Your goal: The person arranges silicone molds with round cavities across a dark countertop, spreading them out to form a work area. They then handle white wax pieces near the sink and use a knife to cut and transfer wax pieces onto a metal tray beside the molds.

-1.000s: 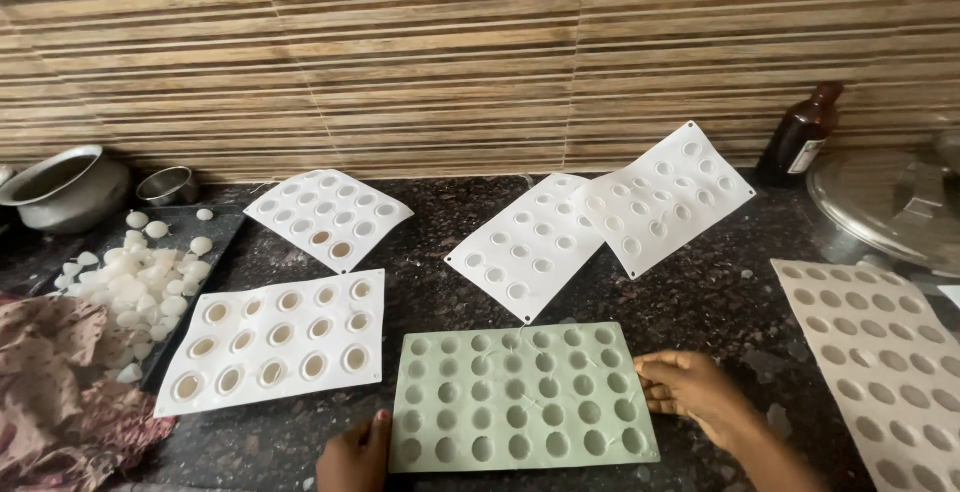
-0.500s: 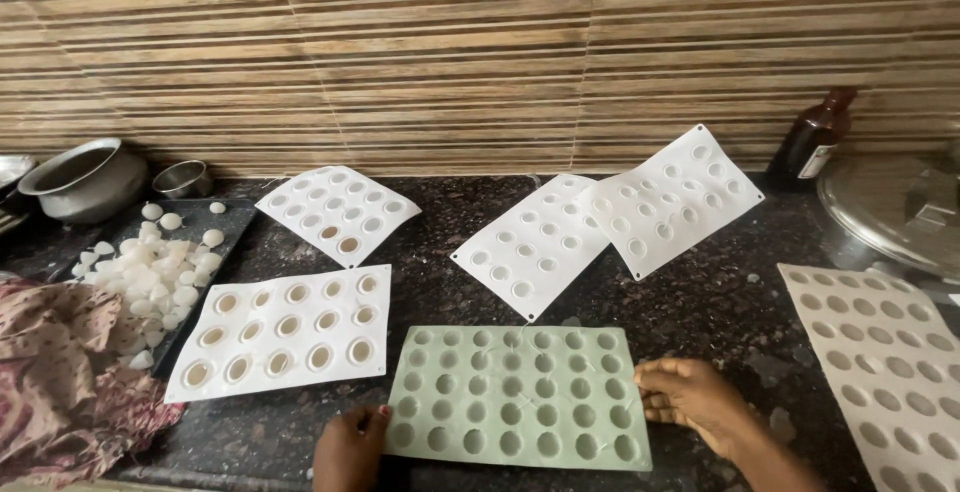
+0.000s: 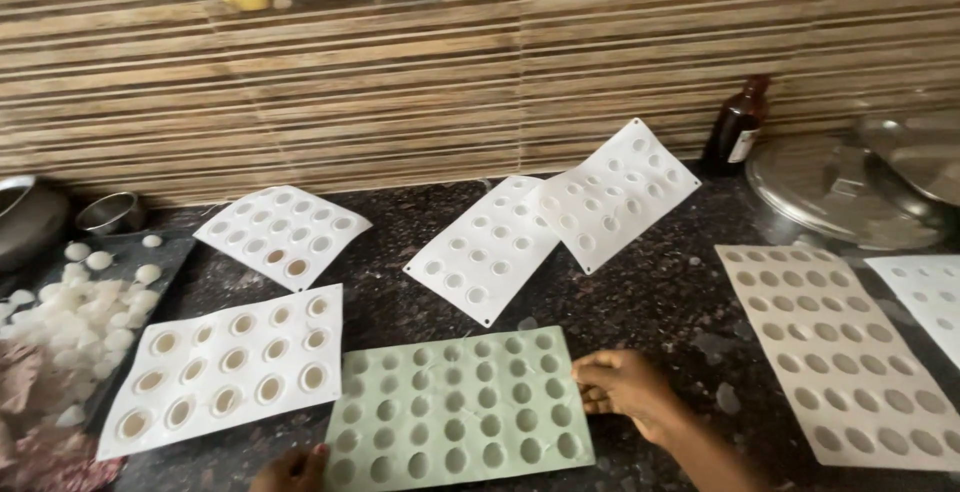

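Observation:
A pale green silicone mould (image 3: 455, 412) with many round cavities lies flat on the dark speckled counter (image 3: 650, 302) in front of me. My right hand (image 3: 625, 387) pinches its right edge. My left hand (image 3: 290, 472) rests at its lower left corner, mostly cut off by the frame's bottom edge. A white mould (image 3: 225, 367) lies just left of the green one, with filled cavities.
Three more white moulds (image 3: 282, 232) (image 3: 485, 245) (image 3: 615, 192) lie farther back. A beige mould (image 3: 845, 347) lies at the right, a brown bottle (image 3: 735, 127) and steel lids (image 3: 850, 187) behind it. White domed pieces (image 3: 75, 302) pile at the left, near steel bowls (image 3: 108, 212).
The view has swung to the right, so everything sits further left in frame. Both hands stay on the green mould's edges.

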